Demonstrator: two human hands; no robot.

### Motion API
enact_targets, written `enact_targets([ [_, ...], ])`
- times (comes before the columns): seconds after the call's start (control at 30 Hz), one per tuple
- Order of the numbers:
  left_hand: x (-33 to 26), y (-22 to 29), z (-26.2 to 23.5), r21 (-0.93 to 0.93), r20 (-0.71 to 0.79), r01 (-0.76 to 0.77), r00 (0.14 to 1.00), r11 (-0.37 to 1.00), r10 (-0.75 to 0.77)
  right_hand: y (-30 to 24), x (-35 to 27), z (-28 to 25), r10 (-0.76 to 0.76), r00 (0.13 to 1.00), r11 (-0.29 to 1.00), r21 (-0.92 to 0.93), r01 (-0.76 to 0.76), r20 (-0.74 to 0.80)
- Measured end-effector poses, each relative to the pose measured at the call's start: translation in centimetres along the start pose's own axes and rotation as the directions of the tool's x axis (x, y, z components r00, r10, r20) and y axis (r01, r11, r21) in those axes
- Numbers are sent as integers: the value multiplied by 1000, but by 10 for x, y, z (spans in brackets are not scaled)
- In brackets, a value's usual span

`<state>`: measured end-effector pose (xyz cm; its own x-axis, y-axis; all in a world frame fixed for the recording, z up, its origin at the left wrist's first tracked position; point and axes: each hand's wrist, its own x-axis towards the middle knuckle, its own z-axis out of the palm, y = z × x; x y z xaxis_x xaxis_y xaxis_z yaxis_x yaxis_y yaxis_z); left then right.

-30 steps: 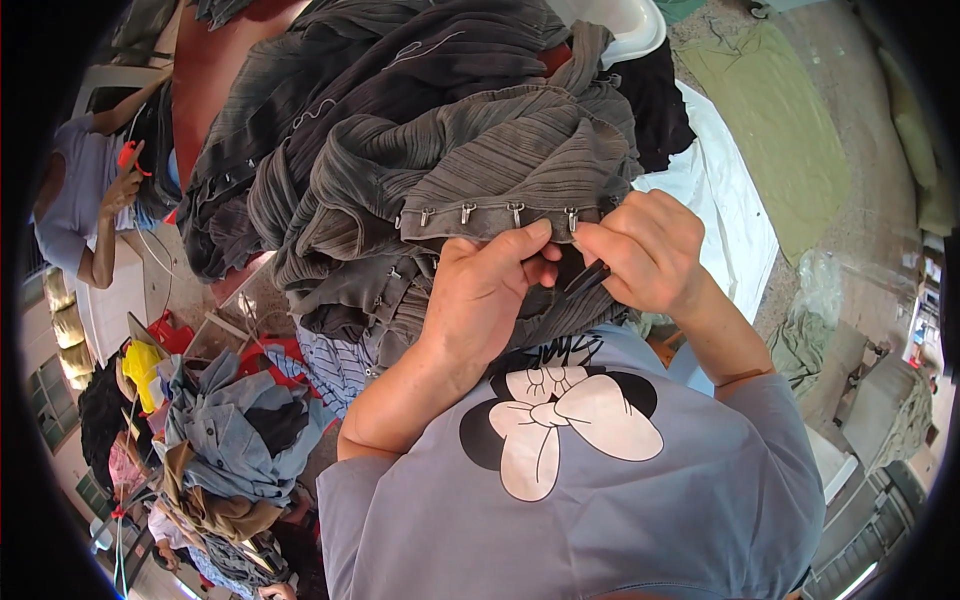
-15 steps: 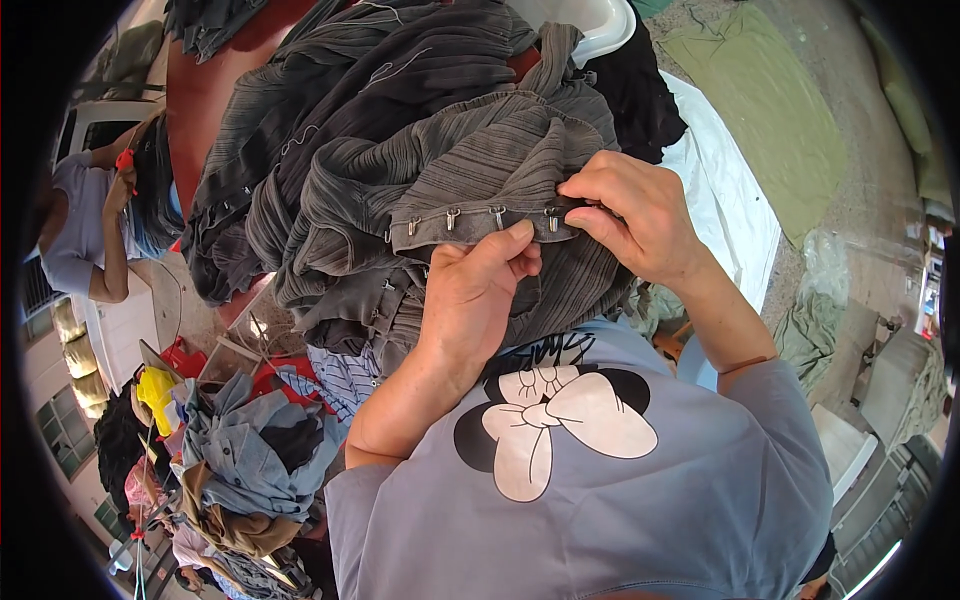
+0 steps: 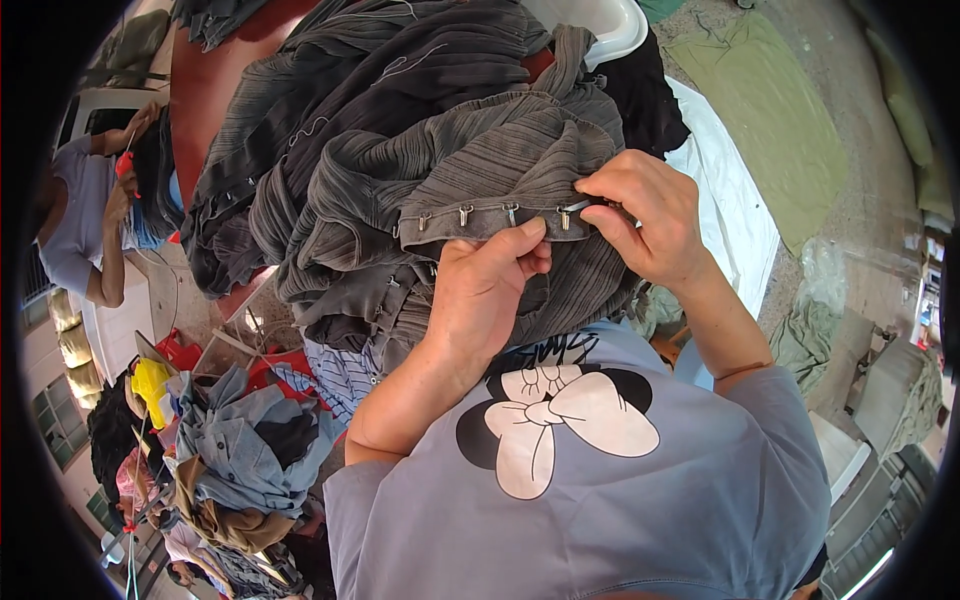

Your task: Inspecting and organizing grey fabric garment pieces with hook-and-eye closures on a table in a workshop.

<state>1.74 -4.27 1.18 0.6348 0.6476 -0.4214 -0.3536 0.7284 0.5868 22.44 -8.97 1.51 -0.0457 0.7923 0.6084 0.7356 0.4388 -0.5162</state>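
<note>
A dark grey ribbed garment (image 3: 480, 170) lies bunched before me, its edge band carrying a row of several small metal hooks (image 3: 465, 215). My left hand (image 3: 488, 285) is closed on that band, thumb on top beside a hook and fingers underneath. At the band's right end, my right hand (image 3: 645, 215) is closed in a pinch. A thin silvery tool (image 3: 579, 205) shows between its thumb and forefinger, its tip by the rightmost hook; most of it is hidden, so its exact kind cannot be told.
More dark garments (image 3: 340, 70) are heaped on a red surface (image 3: 205, 95). A white tub (image 3: 615, 30) stands behind them. At left, a co-worker (image 3: 90, 215) holds a red-handled tool (image 3: 124, 165) near dark cloth. Lower left is a clothes pile (image 3: 250, 440); a green cloth (image 3: 765, 120) lies on the floor at right.
The band and both hands sit slightly further right in the picture. The silvery tool now shows at the rightmost hook. The left hand keeps its hold on the band.
</note>
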Motion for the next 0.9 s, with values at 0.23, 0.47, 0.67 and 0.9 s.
enact_targets([
  [0.23, 1, 0, 0, 3, -11, 0, 1000, 1000, 0, -9, 7, -5, -103, 991, 969, -217, 120, 88],
  [0.47, 2, -2, 5, -29, -53, 2, 999, 1000, -4, -1, 3, -3, 19, 1000, 993, -119, -17, 16],
  [0.67, 1, -9, 13, 14, -66, -42, 997, 999, 43, -15, 17, -4, 170, 957, 975, 103, -198, 235],
  [0.9, 3, -11, 9, 99, -17, -32, 999, 995, 33, 12, 23, -5, 439, 892, 888, -98, -449, -109],
])
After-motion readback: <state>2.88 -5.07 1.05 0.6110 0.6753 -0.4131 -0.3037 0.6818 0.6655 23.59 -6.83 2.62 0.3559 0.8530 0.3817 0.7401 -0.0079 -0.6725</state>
